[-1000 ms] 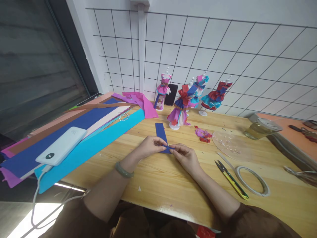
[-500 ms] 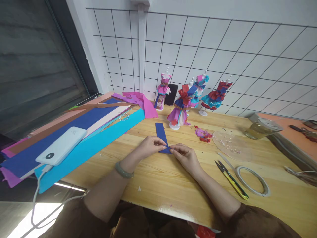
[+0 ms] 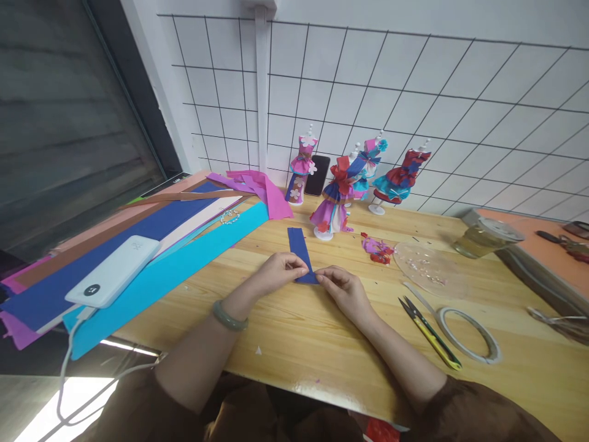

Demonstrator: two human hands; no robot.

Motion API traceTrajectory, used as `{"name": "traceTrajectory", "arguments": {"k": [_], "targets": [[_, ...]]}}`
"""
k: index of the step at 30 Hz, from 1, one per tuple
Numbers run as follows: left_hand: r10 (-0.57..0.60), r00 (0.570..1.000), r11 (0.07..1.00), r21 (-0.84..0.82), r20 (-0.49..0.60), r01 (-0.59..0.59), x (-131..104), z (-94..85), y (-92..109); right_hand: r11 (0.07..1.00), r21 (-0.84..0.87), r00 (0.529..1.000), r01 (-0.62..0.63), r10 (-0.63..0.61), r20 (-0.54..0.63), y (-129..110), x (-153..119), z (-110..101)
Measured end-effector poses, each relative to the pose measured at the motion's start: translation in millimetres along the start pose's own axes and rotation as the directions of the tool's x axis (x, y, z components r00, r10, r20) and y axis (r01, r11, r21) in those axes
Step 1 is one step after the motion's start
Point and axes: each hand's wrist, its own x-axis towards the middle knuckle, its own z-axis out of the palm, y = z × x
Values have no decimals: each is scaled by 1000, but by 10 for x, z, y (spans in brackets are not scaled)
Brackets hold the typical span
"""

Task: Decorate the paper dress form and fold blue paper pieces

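Observation:
A dark blue crepe paper strip (image 3: 300, 245) lies on the table in front of me, its near end folded over at an angle. My left hand (image 3: 278, 271) wears a bracelet and is closed, thumb and fingertips pinched at the left side of that near end. From the other side my right hand (image 3: 344, 291) pinches the right corner of the same paper. The fingertips of the two hands are slightly apart, and the fold between them is partly hidden. Yellow-handled thread snips (image 3: 430, 334) and a roll of narrow tape (image 3: 468, 334) lie right of my right forearm.
Crepe paper sheets (image 3: 216, 236) are stacked at left under a white power bank (image 3: 113, 270) with a cable. Several small dress forms in paper dresses (image 3: 335, 202) stand by the wall beside a phone (image 3: 317, 176). Right: a bead dish (image 3: 427, 267), scraps (image 3: 378, 248) and a lidded cup (image 3: 485, 238).
My fingertips have drawn slightly apart at the fold, and the small raised bit of blue paper between them looks flatter. The other things lie as before.

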Motion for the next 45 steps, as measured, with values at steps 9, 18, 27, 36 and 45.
{"name": "traceTrajectory", "arguments": {"k": [9, 18, 27, 36, 45], "targets": [[27, 1000, 988, 151, 16, -29, -17, 52, -24, 1000, 3, 999, 18, -18, 29, -63, -8, 14], [25, 998, 985, 170, -51, -16, -11, 71, -25, 997, 63, 999, -40, 39, 16, 36, -25, 85], [13, 999, 988, 154, -49, -6, -15, 80, -14, 1000, 3, 1000, 19, -19, 21, 13, -23, 56], [21, 1000, 986, 168, -2, -21, -9, 72, -78, 999, 33, 999, 37, -38, 27, -16, -27, 45], [-19, 1000, 999, 51, 14, 19, -10, 63, -52, 995, 86, 999, -44, 44, 13, 15, -18, 59]]}}
